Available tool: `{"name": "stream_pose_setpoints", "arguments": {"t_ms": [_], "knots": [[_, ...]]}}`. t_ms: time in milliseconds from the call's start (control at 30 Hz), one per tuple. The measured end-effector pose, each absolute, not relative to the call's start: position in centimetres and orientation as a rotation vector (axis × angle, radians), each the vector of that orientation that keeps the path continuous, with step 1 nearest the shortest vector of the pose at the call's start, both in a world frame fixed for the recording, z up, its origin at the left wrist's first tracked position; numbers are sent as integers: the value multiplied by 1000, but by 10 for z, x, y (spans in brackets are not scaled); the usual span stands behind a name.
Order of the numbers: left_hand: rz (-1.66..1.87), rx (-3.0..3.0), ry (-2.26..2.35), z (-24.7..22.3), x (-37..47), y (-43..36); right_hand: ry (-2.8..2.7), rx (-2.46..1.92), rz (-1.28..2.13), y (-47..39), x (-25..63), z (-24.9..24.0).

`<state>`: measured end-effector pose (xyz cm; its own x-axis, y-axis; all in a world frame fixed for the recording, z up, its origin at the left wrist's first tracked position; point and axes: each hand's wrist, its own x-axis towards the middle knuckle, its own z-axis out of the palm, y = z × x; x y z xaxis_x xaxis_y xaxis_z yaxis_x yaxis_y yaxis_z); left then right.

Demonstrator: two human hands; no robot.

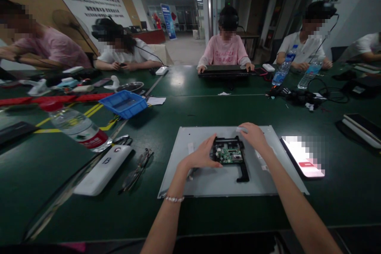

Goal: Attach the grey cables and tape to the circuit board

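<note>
A black plastic frame [244, 172] holding a green circuit board [228, 154] lies on a pale grey flat panel [205, 184]. My left hand [201, 155] spans the frame's left side, fingertips at its upper corner and thumb along the lower edge. By the frame's upper right corner, my right hand [252, 135] is closed, its fingertips pinching a small white piece [241, 129] whose kind I cannot make out. White strips, one of them a pale strip [190, 148], stick to the panel on either side of the frame.
Right of the panel lies a lit phone [303, 158]. On the left are eyeglasses [137, 172], a white power bank [102, 170], a water bottle [79, 127] and a blue tray [125, 104]. Several people sit across the table, one in pink with hands on a black panel [228, 72].
</note>
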<state>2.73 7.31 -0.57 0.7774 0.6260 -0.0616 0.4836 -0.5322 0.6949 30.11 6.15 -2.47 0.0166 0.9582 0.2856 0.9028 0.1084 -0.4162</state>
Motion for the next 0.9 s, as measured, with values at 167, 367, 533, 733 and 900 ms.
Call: {"name": "stream_pose_setpoints", "arguments": {"t_ms": [167,367,533,733,900], "knots": [[244,2239,824,-7,28,74,-1994,-1835,160,61,295,-29],[234,2253,850,-8,28,72,-1982,-1918,75,59,288,-30],[231,2267,846,-11,27,73,-1930,-1901,85,59,290,-30],[262,2256,840,-11,30,73,-1911,-1707,114,60,269,-16],[272,2276,832,-10,31,71,-2080,-1694,211,59,237,-12]]}}
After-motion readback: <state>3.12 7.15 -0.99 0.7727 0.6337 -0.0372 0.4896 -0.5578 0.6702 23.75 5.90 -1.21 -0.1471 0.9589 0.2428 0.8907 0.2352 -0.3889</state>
